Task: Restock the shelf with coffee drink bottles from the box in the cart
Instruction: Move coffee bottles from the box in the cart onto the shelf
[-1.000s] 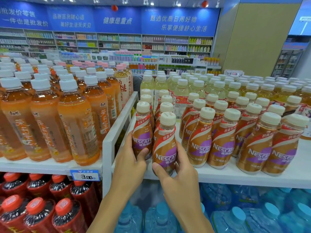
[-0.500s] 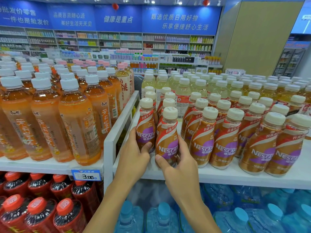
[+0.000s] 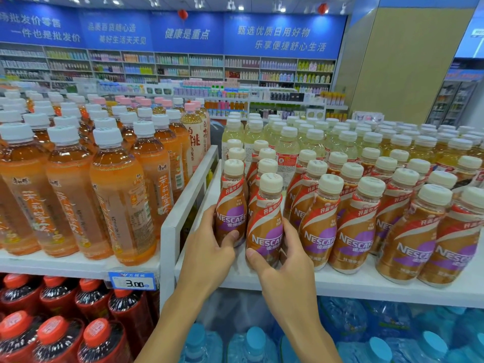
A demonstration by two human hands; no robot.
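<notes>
Both grips are closed on coffee drink bottles at the left end of the shelf: our left hand wraps the rear bottle, our right hand the front bottle. A second ago the front bottle hung over the shelf lip, tilted toward us; now both have slid back onto the white shelf, and the front one stands nearly upright, touching the coffee row on its right. We judge this pair is almost placed, with only the release and perhaps a nudge to square them left.

Outward from the hands, the white divider fences the left side, and the rear bottle sits just beside it, so there is little room to shift that way. Behind the pair, more capped coffee bottles fill the column, backed by pale yellow drinks. Across the divider stand tall orange tea bottles above a price tag reading 3.00. Red-capped dark bottles and blue water jugs fill the lower level.

Neither the cart nor the box shows, so we cannot tell how many bottles remain. The tight packing is the chief risk: a hard push could tip neighbours.
</notes>
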